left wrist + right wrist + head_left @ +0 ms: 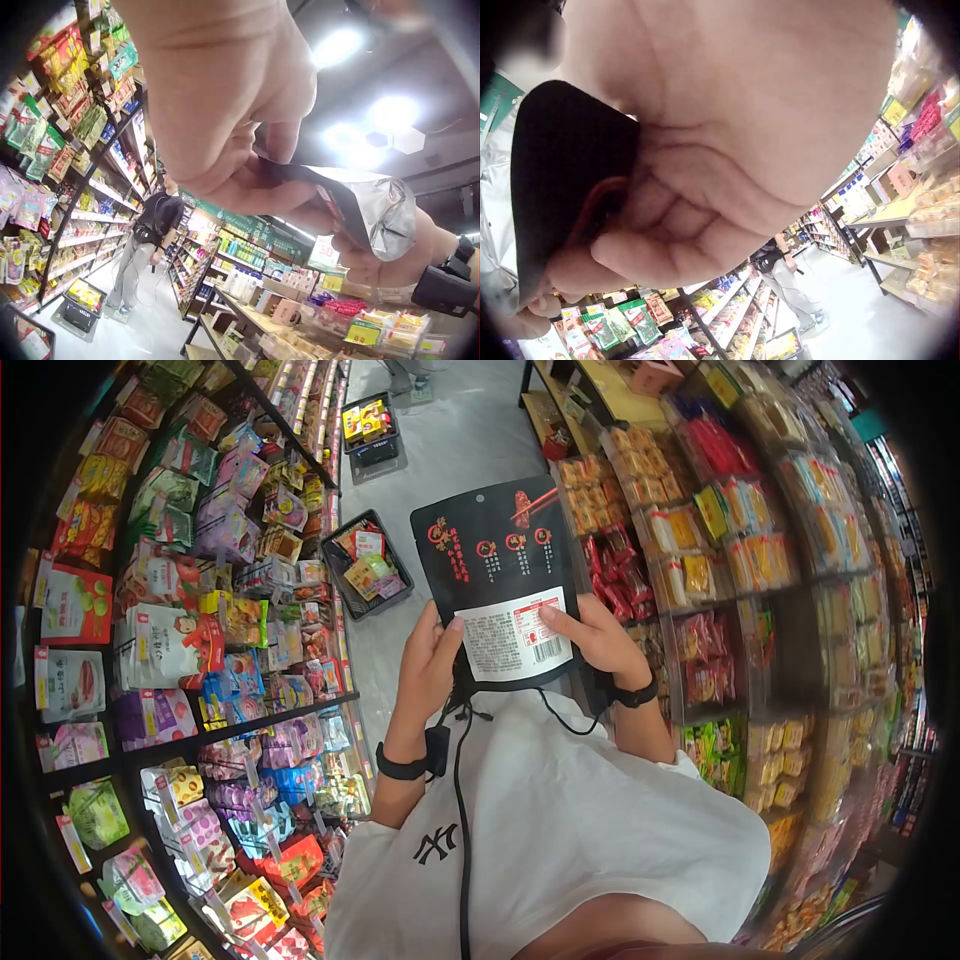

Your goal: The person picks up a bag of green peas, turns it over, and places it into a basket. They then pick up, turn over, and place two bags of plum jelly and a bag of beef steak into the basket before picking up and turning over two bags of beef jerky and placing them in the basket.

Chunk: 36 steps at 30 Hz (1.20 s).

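A black snack pouch (495, 585) with red and white print and a white label panel is held up in front of the chest in the head view. My left hand (432, 660) grips its lower left edge, thumb on the label side. On the opposite edge, my right hand (598, 638) pinches the pouch, thumb lying over the label. In the left wrist view the silvery bottom of the pouch (386, 214) shows between both hands. The right wrist view shows curled fingers behind the dark pouch (570, 165).
A black shopping basket (368, 565) with packets stands on the floor, another basket (370, 430) farther up the aisle. Shelves of bagged snacks (240, 610) line the left; bins of wrapped goods (740, 540) line the right. A person (154, 232) stands farther along the aisle.
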Tool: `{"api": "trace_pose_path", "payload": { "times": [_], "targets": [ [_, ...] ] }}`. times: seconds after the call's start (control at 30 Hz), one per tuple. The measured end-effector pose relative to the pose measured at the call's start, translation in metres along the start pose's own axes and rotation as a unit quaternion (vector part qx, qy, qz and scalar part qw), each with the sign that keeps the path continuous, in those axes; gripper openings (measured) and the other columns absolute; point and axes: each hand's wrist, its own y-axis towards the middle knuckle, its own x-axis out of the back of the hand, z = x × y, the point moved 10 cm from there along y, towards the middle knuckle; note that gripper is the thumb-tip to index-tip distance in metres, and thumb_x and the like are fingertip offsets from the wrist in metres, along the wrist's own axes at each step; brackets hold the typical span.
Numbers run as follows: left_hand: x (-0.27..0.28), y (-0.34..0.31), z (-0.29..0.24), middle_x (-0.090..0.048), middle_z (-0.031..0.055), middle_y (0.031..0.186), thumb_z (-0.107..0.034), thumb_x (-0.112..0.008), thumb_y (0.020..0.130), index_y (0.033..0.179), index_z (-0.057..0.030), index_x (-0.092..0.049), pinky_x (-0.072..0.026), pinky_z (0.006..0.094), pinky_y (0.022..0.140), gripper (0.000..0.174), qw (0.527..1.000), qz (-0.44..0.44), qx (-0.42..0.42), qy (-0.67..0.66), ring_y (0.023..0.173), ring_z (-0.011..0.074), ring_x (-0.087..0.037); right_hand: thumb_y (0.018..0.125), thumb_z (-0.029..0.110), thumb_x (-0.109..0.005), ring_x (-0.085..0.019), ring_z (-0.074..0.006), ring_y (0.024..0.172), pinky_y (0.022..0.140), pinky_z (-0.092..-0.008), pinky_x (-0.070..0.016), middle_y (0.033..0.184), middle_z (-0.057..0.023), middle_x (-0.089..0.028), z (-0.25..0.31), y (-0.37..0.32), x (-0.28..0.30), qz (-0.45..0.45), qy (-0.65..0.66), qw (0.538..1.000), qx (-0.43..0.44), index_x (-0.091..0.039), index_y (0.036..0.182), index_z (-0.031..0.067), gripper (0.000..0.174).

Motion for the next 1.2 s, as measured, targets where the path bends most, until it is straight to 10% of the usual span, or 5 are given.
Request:
{"api": "trace_pose_path", "payload": {
  "times": [0.37,0.53,0.67,1.03,1.2],
  "targets": [
    [0.083,0.122,-0.055,-0.069,0.0125,0.119,-0.007,-0.074,0.090,0.136,-0.0005,-0.047,-0.0552,0.0281,0.086,0.054,0.995,-0.085,-0.030,0.045,0.104,0.0165,-0.069,0.103,0.023,-0.062,-0.064,-0.0099,0.092,0.081,-0.0294,-0.0518,0.103,-0.0073,-0.074,0.055,0.192,0.014,-0.006,-0.056,0.992,0.109,-0.063,0.125,-0.0033,0.035],
    [0.095,0.182,-0.069,-0.073,0.0153,0.102,-0.019,-0.084,0.082,0.122,0.0014,-0.059,-0.0566,0.0286,0.063,0.051,0.948,-0.221,-0.058,0.219,0.086,0.0169,-0.074,0.085,0.042,-0.080,-0.042,-0.0300,0.141,0.116,-0.0419,-0.0342,0.164,-0.0174,-0.020,0.086,0.265,0.037,0.046,-0.034,0.972,0.227,-0.013,0.161,0.0017,0.109],
    [0.037,0.240,-0.122,-0.059,0.0123,0.124,-0.025,-0.089,0.070,0.139,-0.0074,-0.061,-0.0507,0.0386,0.092,0.077,0.914,-0.119,-0.204,0.330,0.114,0.0269,-0.060,0.076,0.065,-0.078,-0.026,-0.0306,0.151,0.123,-0.0410,-0.0181,0.164,-0.0195,-0.023,0.077,0.315,0.058,0.202,-0.009,0.964,0.176,-0.005,0.162,-0.0004,0.130],
    [0.048,0.339,-0.105,-0.033,0.0173,0.150,-0.027,-0.094,0.066,0.160,-0.0077,-0.026,-0.0446,0.0428,0.107,0.117,0.889,-0.273,-0.130,0.345,0.136,0.0319,-0.041,0.097,0.023,-0.055,-0.063,-0.0212,0.118,0.100,-0.0345,-0.0520,0.134,-0.0158,-0.061,0.079,0.418,0.149,0.201,0.304,0.931,-0.010,-0.047,0.140,-0.0062,0.053],
    [0.063,0.335,-0.077,-0.061,0.0198,0.135,-0.012,-0.091,0.073,0.157,-0.0010,-0.021,-0.0522,0.0389,0.096,0.110,0.964,-0.245,-0.083,0.064,0.118,0.0258,-0.065,0.098,0.021,-0.054,-0.067,-0.0180,0.109,0.093,-0.0309,-0.0542,0.125,-0.0136,-0.066,0.092,0.432,0.127,0.250,0.279,0.927,-0.029,-0.055,0.133,-0.0069,0.044]
  ]
}}
